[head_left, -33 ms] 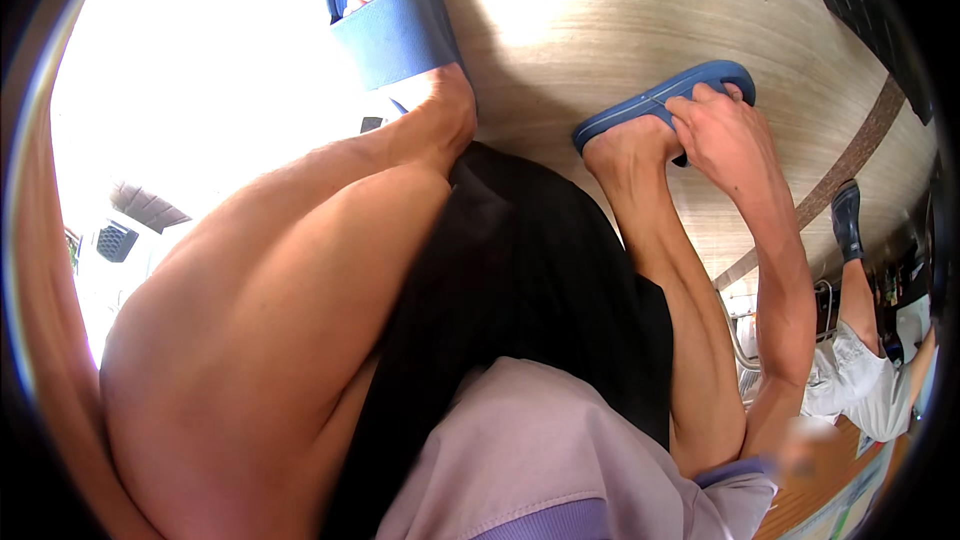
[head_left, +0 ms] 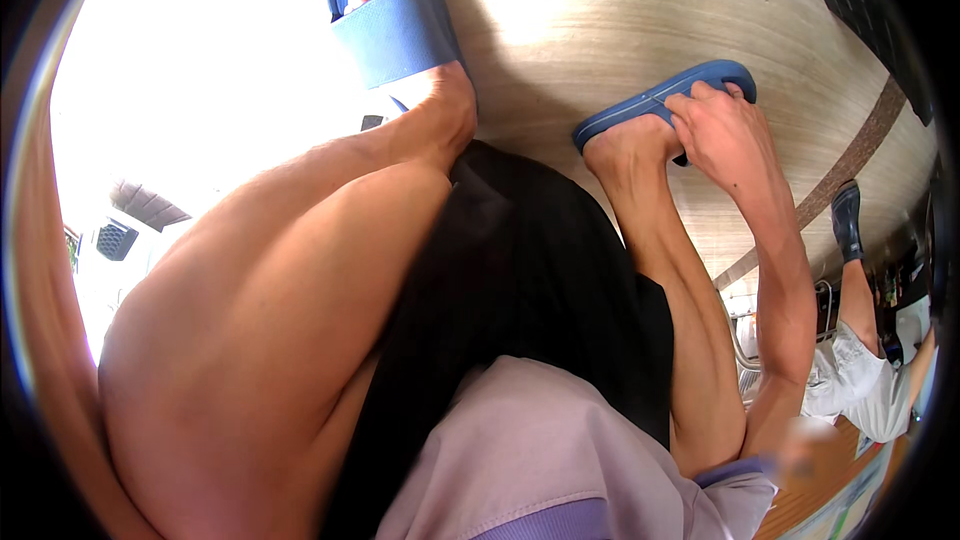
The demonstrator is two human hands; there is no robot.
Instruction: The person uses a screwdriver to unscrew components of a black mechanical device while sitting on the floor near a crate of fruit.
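Note:
My right hand [head_left: 722, 135] reaches down to the blue slide sandal [head_left: 630, 112] on my right foot. Its fingers curl over the sandal's upper part and partly cover the toes; the fingertips are partly hidden. Farther to the left, my other foot wears a matching blue slide sandal [head_left: 397, 35], which nothing touches. Along the left rim runs a strip of skin, seemingly my left arm [head_left: 32, 270]. My left hand itself lies outside the picture. Black shorts [head_left: 540, 270] and a pale mauve shirt [head_left: 520, 440] fill the lower middle.
Pale wood-grain floor [head_left: 560, 0] spreads ahead, with a dark brown strip [head_left: 850, 155] crossing at right. Another person in white shorts [head_left: 850, 375] and a dark shoe [head_left: 846, 220] is at the right rim. A black textured object [head_left: 865, 25] occupies the upper right. Bright glare washes out the left.

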